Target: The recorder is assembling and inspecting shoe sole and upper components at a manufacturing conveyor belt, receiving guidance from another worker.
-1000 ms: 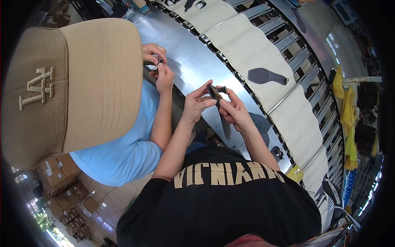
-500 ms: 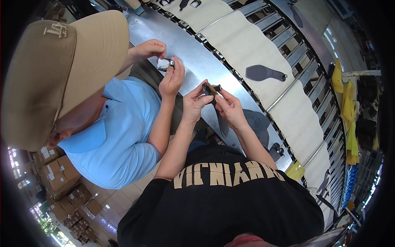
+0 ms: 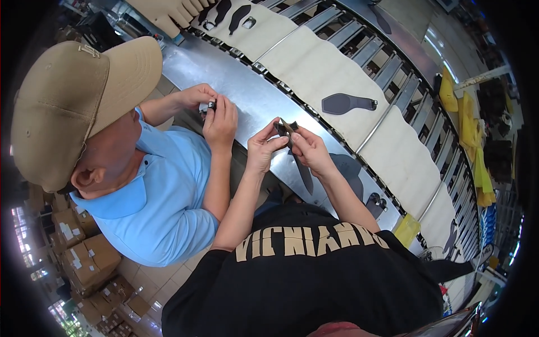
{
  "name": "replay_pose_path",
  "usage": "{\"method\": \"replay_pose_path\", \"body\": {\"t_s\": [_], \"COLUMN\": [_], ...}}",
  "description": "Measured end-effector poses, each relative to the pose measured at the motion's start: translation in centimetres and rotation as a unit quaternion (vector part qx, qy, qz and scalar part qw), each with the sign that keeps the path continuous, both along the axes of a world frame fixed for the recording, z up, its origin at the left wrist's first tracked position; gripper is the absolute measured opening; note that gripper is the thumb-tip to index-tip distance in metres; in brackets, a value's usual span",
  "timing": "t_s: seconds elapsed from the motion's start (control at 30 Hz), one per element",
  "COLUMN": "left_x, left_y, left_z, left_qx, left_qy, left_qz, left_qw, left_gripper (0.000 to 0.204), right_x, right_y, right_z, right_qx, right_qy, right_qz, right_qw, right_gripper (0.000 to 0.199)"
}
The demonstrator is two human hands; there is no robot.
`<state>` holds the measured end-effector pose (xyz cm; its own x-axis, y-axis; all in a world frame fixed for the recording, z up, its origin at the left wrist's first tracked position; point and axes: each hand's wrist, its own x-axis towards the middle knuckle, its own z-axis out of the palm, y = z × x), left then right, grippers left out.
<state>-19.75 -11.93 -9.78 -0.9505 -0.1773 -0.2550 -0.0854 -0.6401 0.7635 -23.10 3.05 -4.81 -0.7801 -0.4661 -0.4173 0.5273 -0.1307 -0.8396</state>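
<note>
My left hand (image 3: pixel 266 148) and my right hand (image 3: pixel 312 151) meet over the metal bench, fingers pinched from both sides on a dark shoe sole (image 3: pixel 302 175). Its long tapering end hangs down below my fingers. A small black piece, perhaps a heel, shows at the top between my fingertips; my fingers hide how the two join. Beside my right forearm, grey flat soles (image 3: pixel 346 168) lie on the bench. Small glossy black parts (image 3: pixel 376 203), possibly heels, rest nearer to me.
At my left, a co-worker in a tan cap (image 3: pixel 62 112) handles a small black and white part (image 3: pixel 210 105). Beyond the metal bench (image 3: pixel 247 92) runs a cream-covered conveyor (image 3: pixel 314 70), carrying a dark sole (image 3: pixel 348 104) and several other parts. Cardboard boxes (image 3: pixel 92 258) stand at lower left.
Both my hands keep hold of the dark sole, which has turned so its tapering end shows more. The co-worker's hands have moved down and left in the picture.
</note>
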Motion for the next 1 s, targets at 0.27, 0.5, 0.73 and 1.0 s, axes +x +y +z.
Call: {"method": "replay_pose_path", "body": {"t_s": [0.27, 0.5, 0.73, 1.0], "left_x": [-1.4, -2.1, -2.7, -3.2], "left_y": [0.6, 2.3, 3.9, 3.6], "left_z": [3.3, 4.4, 6.6, 7.9], "left_qx": [0.113, 0.412, 0.465, 0.449], "left_qy": [0.038, 0.077, 0.174, 0.103], "left_qz": [-0.083, -0.107, -0.1, -0.076], "left_qw": [0.989, 0.902, 0.862, 0.884], "left_gripper": [0.06, 0.044, 0.04, 0.055], "right_x": [-1.7, 1.9, 2.3, 1.1], "right_y": [4.5, 2.9, 2.8, 2.2], "right_z": [4.3, 6.4, 5.2, 4.4], "right_qx": [-0.171, 0.245, 0.234, 0.241], "right_qy": [-0.04, 0.427, 0.37, 0.386], "right_qz": [-0.095, -0.092, -0.083, -0.093], "right_qw": [0.98, 0.865, 0.895, 0.886], "right_gripper": [0.037, 0.015, 0.016, 0.015]}}
